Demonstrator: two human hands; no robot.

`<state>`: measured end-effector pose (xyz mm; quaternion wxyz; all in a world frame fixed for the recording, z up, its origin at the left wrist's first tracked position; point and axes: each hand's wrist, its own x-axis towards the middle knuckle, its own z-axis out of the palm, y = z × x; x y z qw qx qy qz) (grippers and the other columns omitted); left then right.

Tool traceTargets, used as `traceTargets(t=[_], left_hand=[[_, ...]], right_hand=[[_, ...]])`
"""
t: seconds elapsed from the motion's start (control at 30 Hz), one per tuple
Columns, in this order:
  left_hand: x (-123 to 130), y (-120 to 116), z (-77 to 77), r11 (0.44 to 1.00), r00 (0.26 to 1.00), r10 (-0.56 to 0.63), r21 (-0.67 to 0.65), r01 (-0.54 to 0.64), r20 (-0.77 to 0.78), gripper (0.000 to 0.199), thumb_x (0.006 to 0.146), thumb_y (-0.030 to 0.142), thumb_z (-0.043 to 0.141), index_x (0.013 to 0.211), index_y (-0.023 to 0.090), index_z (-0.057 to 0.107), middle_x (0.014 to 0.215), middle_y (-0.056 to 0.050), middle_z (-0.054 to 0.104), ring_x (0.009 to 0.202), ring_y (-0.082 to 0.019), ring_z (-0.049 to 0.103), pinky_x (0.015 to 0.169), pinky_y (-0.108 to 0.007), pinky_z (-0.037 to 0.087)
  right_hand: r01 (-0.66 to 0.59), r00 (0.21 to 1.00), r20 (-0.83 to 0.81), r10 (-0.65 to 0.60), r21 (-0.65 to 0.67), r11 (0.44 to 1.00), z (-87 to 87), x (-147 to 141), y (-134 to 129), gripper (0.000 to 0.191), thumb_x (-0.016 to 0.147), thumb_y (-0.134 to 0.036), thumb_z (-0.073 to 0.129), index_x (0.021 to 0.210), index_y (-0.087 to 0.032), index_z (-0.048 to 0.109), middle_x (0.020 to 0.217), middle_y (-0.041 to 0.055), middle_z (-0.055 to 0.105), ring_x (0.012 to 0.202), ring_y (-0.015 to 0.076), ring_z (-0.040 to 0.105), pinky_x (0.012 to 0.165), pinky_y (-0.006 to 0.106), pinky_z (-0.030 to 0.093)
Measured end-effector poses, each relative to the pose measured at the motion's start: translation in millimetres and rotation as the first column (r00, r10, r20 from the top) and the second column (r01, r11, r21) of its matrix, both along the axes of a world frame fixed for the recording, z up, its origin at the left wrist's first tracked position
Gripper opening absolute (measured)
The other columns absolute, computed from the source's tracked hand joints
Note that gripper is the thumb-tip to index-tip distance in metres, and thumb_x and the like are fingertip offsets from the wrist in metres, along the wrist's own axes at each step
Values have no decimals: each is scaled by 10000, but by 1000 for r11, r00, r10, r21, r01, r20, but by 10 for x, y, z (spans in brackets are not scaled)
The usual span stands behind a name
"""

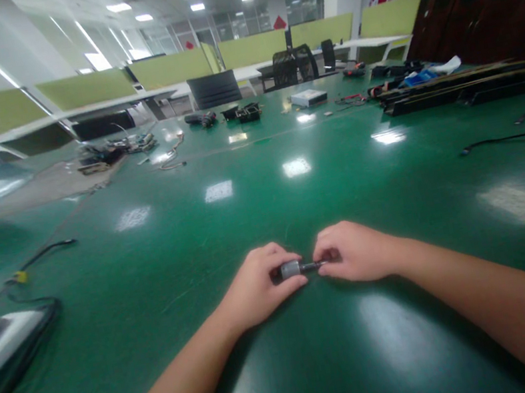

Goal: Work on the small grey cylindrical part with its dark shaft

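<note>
Grey cylinder (pixel 290 269) is located between the two hands, at the near middle of the green tabletop (pixel 256 218). The tabletop is broad, smooth and glossy, with fine scratches and pale patches of reflected light; it extends to both sides of the cylinder. Far beyond the cylinder stands a row of flat yellow-green partitions (pixel 251 47). Black mesh-backed chairs (pixel 285 69) stand well beyond it, slightly right. Long, straight-edged black strips (pixel 471 85) lie stacked beyond the cylinder, well to its right. A flat pale-and-dark object (pixel 7 346), cut off by the edge of view, lies well left of the cylinder; its material cannot be determined. A squat white box-shaped unit (pixel 309 97) rests well beyond the cylinder, a little right.

Left hand (pixel 258 280), bare, is immediately left of the cylinder, thumb and fingers closed around its body. Right hand (pixel 357 254), bare, is immediately right, fingertips pinching a slim dark shaft (pixel 309 267) that extends from the cylinder. The cylinder is short and rounded, grey with a darker end. The shaft is straight, narrower and in line with it; its tip is hidden by the right fingers. Contact between cylinder and tabletop cannot be confirmed.
</note>
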<state>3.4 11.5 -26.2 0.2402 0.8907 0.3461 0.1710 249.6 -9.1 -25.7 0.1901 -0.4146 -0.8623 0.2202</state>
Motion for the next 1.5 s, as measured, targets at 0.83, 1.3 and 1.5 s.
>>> traceTargets(t=[0.83,1.3,1.5], left_hand=[[38,4,15,1000,1000,-11,0,11,11,264,885,409,714,1089,245,753,966,-39,687,898,-196,627,811,-318,452],[80,4,21,999,1000,-11,32,11,-14,287,951,445,620,1121,246,739,981,-44,693,916,-202,621,865,-339,439],[87,7,14,1000,1000,-17,20,18,-20,260,928,430,657,1082,238,740,981,-43,697,908,-201,625,852,-333,434]], right_hand=[[26,999,-22,-27,-17,1000,-9,-41,-4,114,851,-247,693,926,-191,757,831,24,687,716,132,585,654,248,407],[16,995,-99,-10,64,998,-129,-164,20,141,868,-217,656,962,-185,756,901,41,711,827,155,622,737,257,442],[9,995,-96,-3,63,998,-127,-159,24,130,860,-226,672,948,-183,757,881,37,708,811,155,615,725,260,435]])
